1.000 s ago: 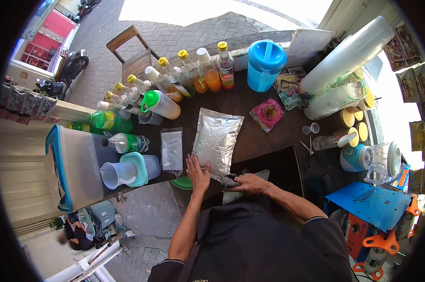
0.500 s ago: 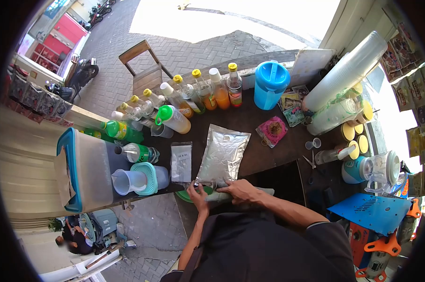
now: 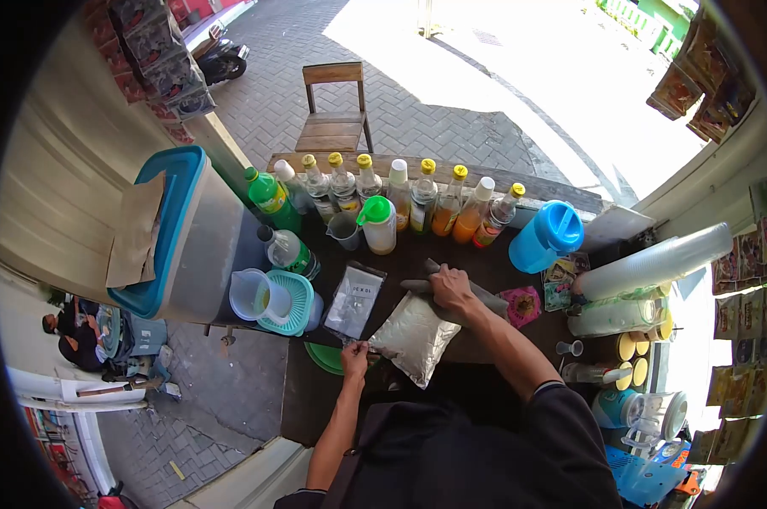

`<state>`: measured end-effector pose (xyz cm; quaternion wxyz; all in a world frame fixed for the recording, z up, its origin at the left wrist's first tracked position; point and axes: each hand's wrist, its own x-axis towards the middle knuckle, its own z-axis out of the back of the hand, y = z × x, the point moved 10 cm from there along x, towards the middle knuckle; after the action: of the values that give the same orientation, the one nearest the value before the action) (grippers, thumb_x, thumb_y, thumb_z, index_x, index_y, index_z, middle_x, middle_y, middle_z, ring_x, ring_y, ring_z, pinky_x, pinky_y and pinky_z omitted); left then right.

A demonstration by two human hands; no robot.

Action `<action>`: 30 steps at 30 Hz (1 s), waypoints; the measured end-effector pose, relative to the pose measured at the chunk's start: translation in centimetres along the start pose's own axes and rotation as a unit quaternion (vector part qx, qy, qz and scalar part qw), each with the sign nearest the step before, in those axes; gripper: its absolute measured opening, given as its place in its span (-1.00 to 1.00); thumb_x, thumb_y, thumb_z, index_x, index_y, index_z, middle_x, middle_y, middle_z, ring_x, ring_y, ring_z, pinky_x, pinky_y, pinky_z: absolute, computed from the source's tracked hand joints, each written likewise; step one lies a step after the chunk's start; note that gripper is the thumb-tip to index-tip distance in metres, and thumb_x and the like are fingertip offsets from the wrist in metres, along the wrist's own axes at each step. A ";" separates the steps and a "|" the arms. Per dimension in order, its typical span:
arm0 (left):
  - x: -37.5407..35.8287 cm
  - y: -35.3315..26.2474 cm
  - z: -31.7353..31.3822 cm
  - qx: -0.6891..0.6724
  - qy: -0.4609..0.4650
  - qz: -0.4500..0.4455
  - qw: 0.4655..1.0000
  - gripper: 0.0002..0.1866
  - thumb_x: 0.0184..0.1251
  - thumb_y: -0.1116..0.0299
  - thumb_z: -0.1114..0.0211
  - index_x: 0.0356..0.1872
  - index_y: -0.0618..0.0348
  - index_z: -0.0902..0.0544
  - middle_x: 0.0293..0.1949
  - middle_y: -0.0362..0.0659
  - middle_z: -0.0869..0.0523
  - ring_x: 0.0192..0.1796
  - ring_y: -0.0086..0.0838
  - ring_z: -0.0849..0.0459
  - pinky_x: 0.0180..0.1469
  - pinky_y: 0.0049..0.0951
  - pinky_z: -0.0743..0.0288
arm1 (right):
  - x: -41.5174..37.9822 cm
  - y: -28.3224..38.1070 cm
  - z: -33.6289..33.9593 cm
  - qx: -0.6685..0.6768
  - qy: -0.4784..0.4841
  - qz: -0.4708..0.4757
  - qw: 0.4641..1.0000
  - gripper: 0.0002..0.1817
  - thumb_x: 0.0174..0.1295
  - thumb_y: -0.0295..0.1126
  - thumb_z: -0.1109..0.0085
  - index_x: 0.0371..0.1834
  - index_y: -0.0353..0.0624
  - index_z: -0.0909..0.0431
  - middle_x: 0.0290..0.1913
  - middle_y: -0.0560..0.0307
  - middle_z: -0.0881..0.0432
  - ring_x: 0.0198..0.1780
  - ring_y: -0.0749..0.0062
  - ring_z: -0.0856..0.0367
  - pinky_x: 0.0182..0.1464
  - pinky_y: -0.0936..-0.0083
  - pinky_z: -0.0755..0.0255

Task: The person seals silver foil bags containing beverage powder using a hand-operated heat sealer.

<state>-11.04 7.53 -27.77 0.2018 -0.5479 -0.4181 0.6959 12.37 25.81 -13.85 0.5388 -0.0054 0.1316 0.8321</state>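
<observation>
A plump silver pouch (image 3: 415,341) lies tilted near the table's front edge. My left hand (image 3: 354,360) pinches its left corner, with fingertips close together. At the pouch's far edge, my right hand (image 3: 453,291) is closed over a long grey bundle that looks like cloth (image 3: 490,299), which sticks out on both sides of the fingers. Left of the pouch is a flat clear packet with a printed white label (image 3: 354,300). A green round rim (image 3: 324,358) shows partly beneath my left hand.
Bottles with yellow and white caps (image 3: 423,197) line the back edge, near a green-lidded jug (image 3: 380,226). A blue pitcher (image 3: 544,237), stacked plastic cups (image 3: 655,261) and a pink packet (image 3: 521,305) are to the right. Leftward stand a large blue-lidded container (image 3: 209,242) and a measuring jug (image 3: 254,295).
My right hand and the grey cloth have moved from the pouch's near edge to its far edge. The pouch has turned and come nearer. The head view has swung.
</observation>
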 end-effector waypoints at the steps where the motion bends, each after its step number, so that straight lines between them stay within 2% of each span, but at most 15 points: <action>1: 0.0 -0.4 0.2 -0.008 -0.005 0.001 1.000 -0.85 0.37 0.39 -0.19 -0.28 0.28 -0.63 -0.47 -0.18 -0.69 -0.53 -0.53 -0.67 -0.55 -0.55 -0.39 | 1.3 -1.0 1.0 -0.082 -0.036 -0.033 0.995 -0.75 -0.03 -0.35 -0.14 -0.31 -0.21 -0.68 -0.22 -0.15 -0.58 -0.24 0.06 -0.66 -0.30 0.25 -0.51; 4: -0.5 -0.6 0.1 -0.004 -0.009 0.032 0.999 -0.85 0.35 0.41 -0.22 -0.25 0.30 -0.65 -0.47 -0.18 -0.69 -0.52 -0.48 -0.70 -0.54 -0.57 -0.43 | 2.2 -1.2 0.1 -0.048 -0.050 -0.096 0.993 -0.75 -0.03 -0.34 -0.15 -0.36 -0.27 -0.68 -0.24 -0.17 -0.59 -0.29 0.08 -0.67 -0.34 0.27 -0.51; 6: -0.7 -0.7 0.2 -0.014 -0.004 0.027 1.000 -0.83 0.35 0.40 -0.22 -0.21 0.32 -0.66 -0.45 -0.17 -0.69 -0.48 -0.48 -0.70 -0.46 -0.54 -0.49 | -0.2 5.4 -1.2 -0.001 -0.005 0.047 0.999 -0.80 0.06 -0.38 -0.09 -0.44 -0.23 -0.69 -0.30 -0.17 -0.63 -0.32 -0.02 -0.68 -0.32 0.24 -0.56; 7: -0.3 0.3 0.5 -0.017 -0.004 0.030 0.999 -0.83 0.35 0.40 -0.22 -0.21 0.32 -0.66 -0.45 -0.17 -0.69 -0.48 -0.48 -0.70 -0.46 -0.54 -0.49 | -2.0 9.1 -3.6 0.030 0.103 0.131 0.986 -0.81 -0.01 -0.38 -0.14 -0.40 -0.22 -0.68 -0.29 -0.21 -0.64 -0.27 -0.05 -0.68 -0.25 0.19 -0.57; 10: 0.5 0.0 0.4 -0.003 0.046 -0.102 0.994 -0.82 0.31 0.44 -0.25 -0.18 0.35 -0.67 -0.43 -0.15 -0.70 -0.45 -0.50 -0.69 -0.37 -0.52 -0.51 | -6.6 17.0 -4.2 0.159 0.280 0.220 0.921 -0.74 -0.11 -0.37 -0.18 -0.31 -0.19 -0.65 -0.32 -0.15 -0.67 -0.21 -0.03 -0.67 -0.19 0.15 -0.54; 12: -0.5 -0.8 0.5 -0.041 0.060 -0.064 0.995 -0.82 0.27 0.48 -0.26 -0.18 0.37 -0.67 -0.42 -0.15 -0.71 -0.40 -0.54 -0.66 -0.33 -0.53 -0.49 | -6.2 16.5 -4.9 0.187 0.223 0.224 0.930 -0.73 -0.12 -0.34 -0.19 -0.32 -0.18 -0.65 -0.33 -0.13 -0.66 -0.23 -0.05 -0.67 -0.21 0.13 -0.53; 15: -1.5 -2.1 0.8 0.029 0.012 -0.052 0.998 -0.78 0.26 0.43 -0.29 -0.17 0.39 -0.67 -0.41 -0.15 -0.72 -0.36 -0.56 -0.66 -0.33 -0.54 -0.48 | -3.2 8.0 0.7 0.060 0.048 0.076 0.994 -0.77 -0.09 -0.36 -0.19 -0.36 -0.22 -0.66 -0.34 -0.16 -0.63 -0.32 -0.02 -0.66 -0.33 0.19 -0.51; 18: 0.1 -0.4 1.3 0.061 -0.022 -0.073 0.995 -0.79 0.26 0.39 -0.29 -0.28 0.41 -0.66 -0.51 -0.11 -0.70 -0.45 -0.40 -0.67 -0.39 -0.46 -0.47 | -0.8 -3.1 1.8 -0.063 -0.128 -0.070 0.987 -0.83 -0.09 -0.41 -0.17 -0.48 -0.29 -0.65 -0.33 -0.23 -0.59 -0.36 0.07 -0.66 -0.38 0.26 -0.51; 19: -0.5 -1.2 1.1 0.068 -0.016 -0.075 0.995 -0.79 0.26 0.39 -0.29 -0.28 0.41 -0.66 -0.51 -0.11 -0.70 -0.45 -0.40 -0.67 -0.39 -0.46 -0.47 | -1.4 -4.7 3.1 -0.061 -0.064 -0.095 0.992 -0.68 -0.11 -0.40 -0.17 -0.24 -0.26 -0.65 -0.26 -0.22 -0.58 -0.32 0.06 -0.66 -0.32 0.25 -0.52; 21: -3.2 -6.7 0.8 0.317 -0.127 -0.137 0.930 -0.81 0.24 0.39 -0.29 -0.32 0.37 -0.62 -0.45 -0.04 -0.66 -0.39 -0.20 -0.63 -0.31 -0.30 -0.47 | -4.5 -5.4 7.0 -0.013 -0.092 -0.147 0.985 -0.56 -0.13 -0.39 -0.18 -0.07 -0.18 -0.59 -0.21 -0.21 -0.56 -0.27 0.04 -0.65 -0.27 0.24 -0.53; 22: -3.8 -8.2 -0.5 0.319 -0.119 -0.143 0.929 -0.81 0.24 0.39 -0.29 -0.32 0.37 -0.62 -0.45 -0.04 -0.66 -0.39 -0.20 -0.63 -0.31 -0.30 -0.47 | -6.1 -6.5 8.0 0.032 -0.116 -0.187 0.975 -0.42 -0.15 -0.38 -0.20 0.10 -0.09 -0.54 -0.17 -0.21 -0.55 -0.22 0.02 -0.65 -0.22 0.23 -0.53; 23: -5.1 -11.2 -1.7 0.331 -0.146 -0.228 0.904 -0.83 0.23 0.40 -0.28 -0.31 0.33 -0.61 -0.39 -0.02 -0.63 -0.31 -0.14 -0.60 -0.23 -0.25 -0.44 | -8.0 -7.7 7.0 0.079 -0.095 -0.227 0.966 -0.19 -0.18 -0.37 -0.23 0.33 0.09 -0.33 -0.11 -0.20 -0.51 -0.13 -0.04 -0.61 -0.12 0.19 -0.53; 24: -6.2 -13.6 -3.0 0.339 -0.173 -0.312 0.871 -0.86 0.21 0.40 -0.28 -0.31 0.28 -0.60 -0.32 0.01 -0.59 -0.22 -0.07 -0.57 -0.16 -0.19 -0.41 | -10.3 -8.2 6.3 0.120 -0.113 -0.268 0.949 -0.21 -0.17 -0.38 -0.22 0.31 0.06 -0.32 -0.11 -0.17 -0.52 -0.11 -0.06 -0.60 -0.08 0.17 -0.51; 26: -4.7 -14.6 -7.5 0.349 -0.079 -0.332 0.873 -0.82 0.19 0.43 -0.26 -0.18 0.20 -0.60 -0.19 -0.02 -0.55 -0.09 -0.10 -0.51 -0.04 -0.15 -0.36 | -15.3 -7.8 5.3 0.184 -0.206 -0.303 0.912 -0.24 -0.15 -0.42 -0.22 0.29 0.02 -0.31 -0.13 -0.16 -0.51 -0.10 -0.11 -0.58 -0.07 0.14 -0.50; 30: -4.9 -17.8 -20.9 0.428 0.168 -0.483 0.745 -0.76 0.19 0.45 -0.21 -0.09 0.15 -0.60 -0.09 -0.06 -0.59 0.02 -0.12 -0.53 0.02 -0.16 -0.37 | -24.6 -3.6 4.5 0.215 -0.336 -0.281 0.873 -0.29 -0.15 -0.50 -0.19 0.23 -0.02 -0.32 -0.16 -0.16 -0.51 -0.16 -0.14 -0.57 -0.17 0.14 -0.51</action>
<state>6.87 21.58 -11.58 0.7916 -0.2367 -0.2443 0.5076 26.55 6.18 -6.61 0.7497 0.3534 0.1114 0.5483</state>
